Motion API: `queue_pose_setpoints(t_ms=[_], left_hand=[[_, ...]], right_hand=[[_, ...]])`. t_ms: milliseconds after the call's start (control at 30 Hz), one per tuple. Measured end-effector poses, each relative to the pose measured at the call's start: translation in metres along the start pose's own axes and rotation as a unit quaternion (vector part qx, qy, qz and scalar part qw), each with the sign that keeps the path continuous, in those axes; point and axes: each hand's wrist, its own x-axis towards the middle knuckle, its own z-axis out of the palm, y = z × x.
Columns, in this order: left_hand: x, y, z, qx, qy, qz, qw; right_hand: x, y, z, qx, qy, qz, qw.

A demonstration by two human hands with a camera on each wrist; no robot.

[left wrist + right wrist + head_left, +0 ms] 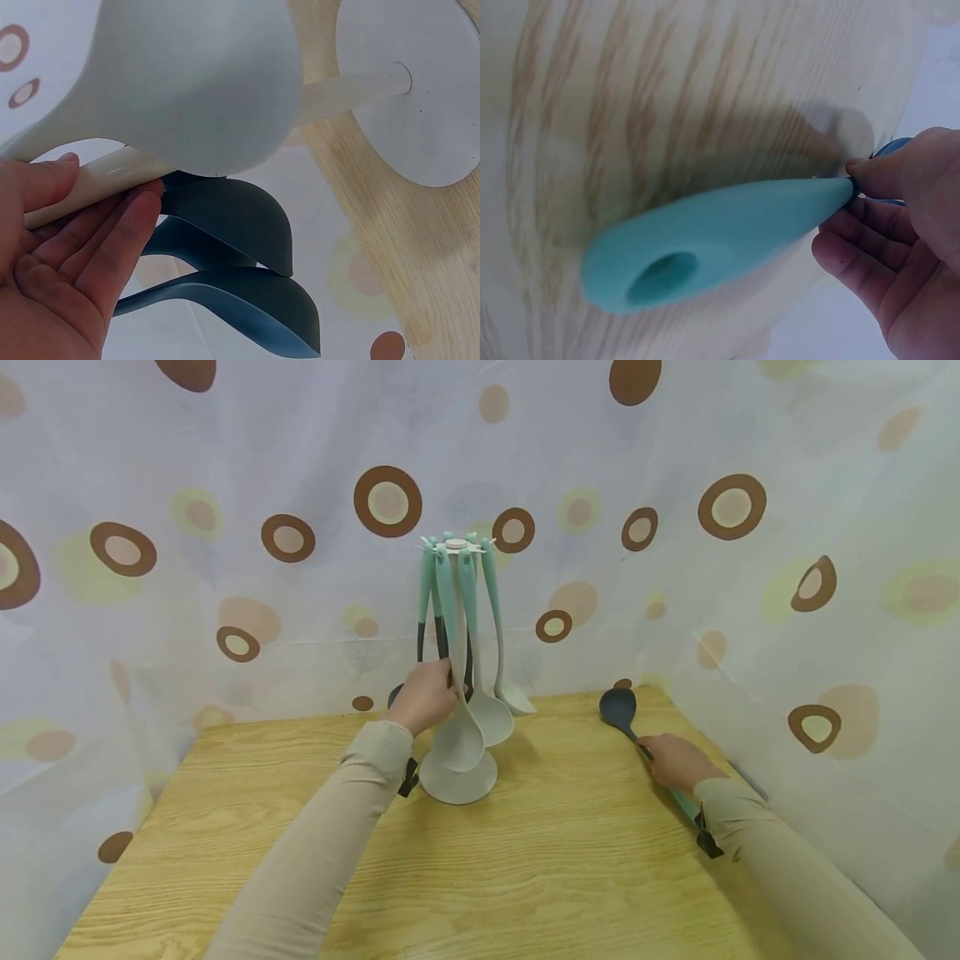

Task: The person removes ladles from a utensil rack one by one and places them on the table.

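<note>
Gripping post (114,177) of white utensil stand (459,783) with left hand (425,695); pinching dark utensil (618,707) with right hand (681,762) at right of tabletop (555,860).

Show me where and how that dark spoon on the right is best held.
I'd take the dark spoon by its neck, from the near right, where the right hand pinches it: the neck looks thin enough to pinch, the bowl points away, and the holed end of the green handle is left free.

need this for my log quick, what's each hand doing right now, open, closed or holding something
Left hand: closed, holding the white pole of the utensil stand.
Right hand: closed, pinching the dark-headed utensil.
</note>
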Motion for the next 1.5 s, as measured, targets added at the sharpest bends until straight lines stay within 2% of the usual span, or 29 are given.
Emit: queue_pose_setpoints(t_ms=[467, 733, 900, 1133, 1500], left_hand=[[-0.002, 0.002, -0.003, -0.001, 0.001, 0.005, 1.0], [-0.002, 0.001, -0.002, -0.003, 0.003, 0.002, 1.0], [-0.003, 0.0, -0.001, -0.004, 0.001, 0.002, 1.0], [0.0, 0.0, 0.0, -0.002, 0.003, 0.005, 1.0], [-0.004, 0.002, -0.001, -0.001, 0.009, 0.014, 0.9999]], right_hand=[[-0.002, 0.001, -0.002, 0.019, -0.02, 0.028, 0.9992], [-0.002, 0.0, -0.002, 0.0, -0.006, 0.019, 0.9998], [-0.003, -0.007, -0.008, -0.022, 0.027, 0.018, 0.9992], [0.007, -0.045, -0.018, -0.047, 0.104, -0.02, 0.9933], [0.032, -0.129, -0.038, -0.011, 0.133, -0.065, 0.9889]])
